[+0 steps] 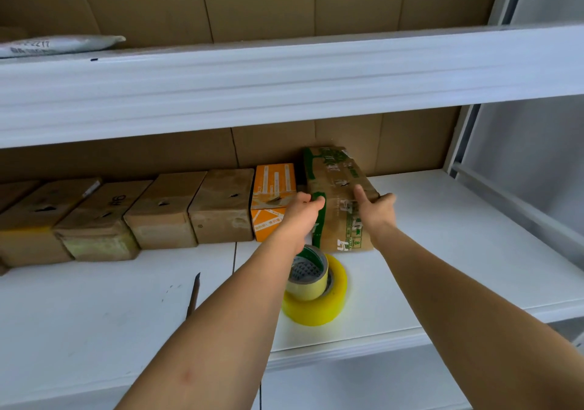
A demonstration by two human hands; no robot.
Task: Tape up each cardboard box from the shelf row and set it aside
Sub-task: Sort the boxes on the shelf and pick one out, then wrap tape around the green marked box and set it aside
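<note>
The green-printed cardboard box (339, 194) stands at the right end of the shelf row, tilted with its top leaning back toward the cardboard backing (347, 134). It is brown, glossy with clear tape, with a green band running down its left edge and green characters across the top and front; on the front lower edge a small boxed "8" can be read, the rest is too blurred to make out. The left hand (305, 209) grips the box's left front corner, thumb curled over the green band. The right hand (376, 205) holds the right side, thumb laid up on the top face and fingers wrapped round the far edge.

Just left of it, touching or nearly so, is an orange box (272, 199) with white print. Further left runs a line of 5 plain brown boxes (221, 210), each with a small dark tear in its top; 1 bears a handwritten mark that I cannot read.

On the white shelf (442, 267) in front of the green-printed box, under the left forearm, 2 tape rolls are stacked: a smaller pale yellow roll (311, 280) on a wider yellow tape roll (316, 310). A dark utility knife (193, 296) lies to the left. On the upper shelf (284, 84) lies a grey mailer bag (60, 44) marked "2217".
</note>
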